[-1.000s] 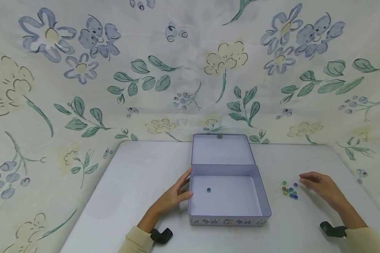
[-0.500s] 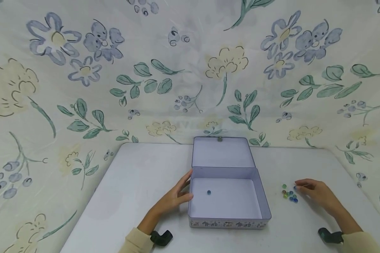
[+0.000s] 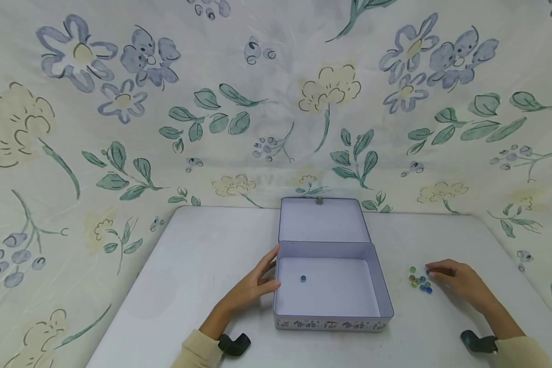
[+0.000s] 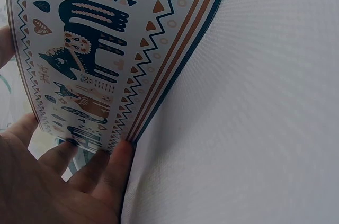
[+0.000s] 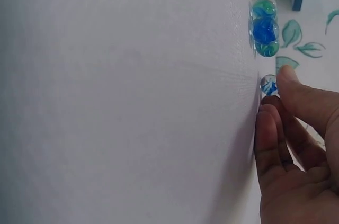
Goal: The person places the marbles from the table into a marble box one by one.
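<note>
An open tin box [image 3: 381, 286] stands mid-table with its lid leaning back, and one blue marble [image 3: 303, 278] lies inside. My left hand [image 3: 255, 284] rests with straight fingers [image 4: 114, 163] against the box's patterned left wall [image 4: 90, 70]. To the right of the box lies a small cluster of several glass marbles [image 3: 419, 280]. My right hand [image 3: 452, 278] reaches into the cluster's far right edge. Its thumb and a fingertip [image 5: 271, 108] pinch a blue marble [image 5: 268, 84] that sits on the table. The other marbles [image 5: 264, 18] lie in a row just beyond it.
The white table [image 3: 202, 266] is backed and flanked by a floral cloth [image 3: 276, 102]. Its far edge runs just behind the box lid [image 3: 322, 220]. A black wrist mount [image 3: 233, 343] sits on each forearm.
My right hand has slid left, from beside the marbles to the cluster's edge, and its fingertips have closed on a blue marble. The left hand and the box have stayed put.
</note>
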### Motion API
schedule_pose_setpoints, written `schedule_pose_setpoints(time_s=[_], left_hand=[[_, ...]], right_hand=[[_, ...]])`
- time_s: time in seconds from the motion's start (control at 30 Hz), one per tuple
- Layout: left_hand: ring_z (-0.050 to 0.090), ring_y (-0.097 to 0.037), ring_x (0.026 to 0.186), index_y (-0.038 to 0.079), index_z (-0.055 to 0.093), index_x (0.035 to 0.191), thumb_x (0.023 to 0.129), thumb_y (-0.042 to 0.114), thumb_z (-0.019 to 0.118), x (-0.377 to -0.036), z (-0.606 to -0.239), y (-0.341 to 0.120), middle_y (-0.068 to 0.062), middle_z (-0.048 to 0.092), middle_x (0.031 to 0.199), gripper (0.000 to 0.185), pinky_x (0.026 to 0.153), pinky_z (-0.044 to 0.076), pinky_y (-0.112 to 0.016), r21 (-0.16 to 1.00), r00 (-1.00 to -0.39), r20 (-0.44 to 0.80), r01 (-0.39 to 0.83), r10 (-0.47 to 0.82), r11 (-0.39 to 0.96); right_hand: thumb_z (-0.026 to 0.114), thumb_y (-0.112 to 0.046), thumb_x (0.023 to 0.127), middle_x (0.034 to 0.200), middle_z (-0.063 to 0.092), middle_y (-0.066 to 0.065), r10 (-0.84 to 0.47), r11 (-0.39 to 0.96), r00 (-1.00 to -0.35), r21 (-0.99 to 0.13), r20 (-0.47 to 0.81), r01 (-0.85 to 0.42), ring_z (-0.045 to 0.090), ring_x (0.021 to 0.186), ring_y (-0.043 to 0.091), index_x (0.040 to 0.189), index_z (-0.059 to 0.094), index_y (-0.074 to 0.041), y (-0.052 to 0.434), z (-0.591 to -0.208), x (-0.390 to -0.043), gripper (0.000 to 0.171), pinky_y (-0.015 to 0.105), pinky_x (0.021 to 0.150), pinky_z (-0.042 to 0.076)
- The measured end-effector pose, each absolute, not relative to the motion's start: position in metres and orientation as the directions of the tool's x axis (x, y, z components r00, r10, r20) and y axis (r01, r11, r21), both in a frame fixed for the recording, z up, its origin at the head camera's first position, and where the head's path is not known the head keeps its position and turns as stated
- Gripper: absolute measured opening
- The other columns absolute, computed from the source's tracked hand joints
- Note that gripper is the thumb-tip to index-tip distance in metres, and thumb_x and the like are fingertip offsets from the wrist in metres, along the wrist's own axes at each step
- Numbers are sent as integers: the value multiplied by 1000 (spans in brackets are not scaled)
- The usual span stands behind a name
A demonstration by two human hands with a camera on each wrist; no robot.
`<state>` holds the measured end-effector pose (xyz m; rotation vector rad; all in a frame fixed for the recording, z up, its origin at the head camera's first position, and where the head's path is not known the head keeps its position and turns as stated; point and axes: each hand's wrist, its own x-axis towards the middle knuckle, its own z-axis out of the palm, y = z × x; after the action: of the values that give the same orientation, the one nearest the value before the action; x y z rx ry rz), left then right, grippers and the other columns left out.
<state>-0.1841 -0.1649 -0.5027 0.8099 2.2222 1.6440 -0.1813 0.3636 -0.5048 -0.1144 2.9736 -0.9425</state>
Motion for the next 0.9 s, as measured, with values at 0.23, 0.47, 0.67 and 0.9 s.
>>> schedule_pose_setpoints(time_s=[0.23, 0.47, 0.67, 0.9], left_hand=[[18, -49, 151, 24, 7, 163, 99, 28, 60, -183, -504, -165, -9, 2, 170, 82, 114, 34, -65, 941, -812, 116, 274, 572, 199], [18, -49, 151, 26, 7, 162, 100, 27, 59, -184, -504, -165, -9, 2, 170, 82, 114, 34, -65, 937, -811, 121, 284, 573, 204], [18, -48, 151, 25, 7, 162, 100, 27, 60, -185, -503, -165, -8, 2, 170, 82, 114, 34, -64, 938, -812, 120, 281, 571, 203], [17, -48, 151, 23, 7, 163, 100, 28, 59, -184, -503, -165, -8, 1, 170, 82, 115, 33, -64, 943, -811, 112, 269, 574, 196]], right_hand=[[71, -15, 92, 117, 70, 17, -100, 820, -995, -565, 15, -91, 63, 113, 41, 117, 70, -3, 363, -507, -184, 28, 53, 94, 53], [72, -10, 89, 114, 72, 15, -111, 834, -993, -538, 48, -120, 64, 110, 39, 114, 72, -5, 361, -507, -185, 25, 48, 91, 55], [72, -9, 89, 114, 72, 14, -108, 837, -993, -534, 48, -117, 64, 111, 38, 113, 72, -6, 361, -507, -185, 25, 46, 91, 55], [71, -9, 89, 114, 71, 18, -106, 830, -994, -547, 36, -108, 63, 111, 42, 112, 71, -4, 360, -505, -184, 24, 53, 91, 54]])
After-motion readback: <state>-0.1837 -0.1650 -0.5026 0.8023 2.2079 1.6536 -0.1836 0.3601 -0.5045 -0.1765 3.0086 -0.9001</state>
